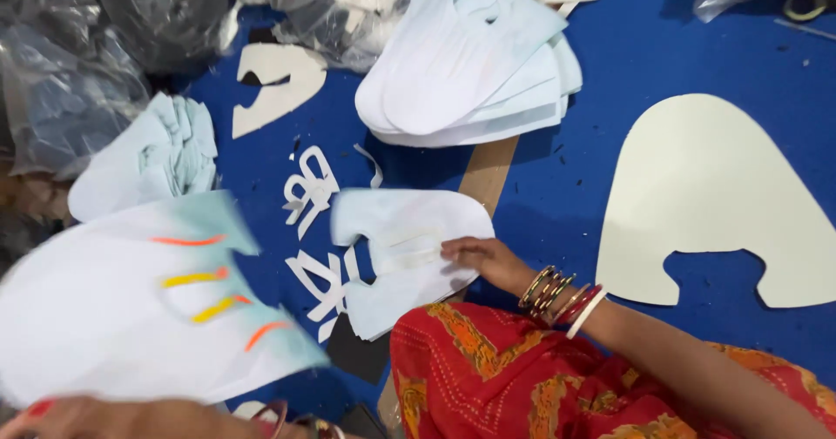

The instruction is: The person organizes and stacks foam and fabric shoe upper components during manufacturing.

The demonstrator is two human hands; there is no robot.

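Evidently mid-sorting, the right hand point(477, 256) presses flat, grip open, on a pale blue cut piece point(405, 256) at six o'clock of the stack point(470, 64), while the left hand point(104, 417) lifts a striped piece point(131, 317), its grip unreadable; next likely calls for aligning both.

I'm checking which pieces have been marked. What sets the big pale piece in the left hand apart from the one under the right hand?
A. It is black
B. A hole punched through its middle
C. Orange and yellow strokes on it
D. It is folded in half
C: the piece in the left hand, the large pale cut piece, carries orange and yellow strokes, while the piece under the right hand shows none.
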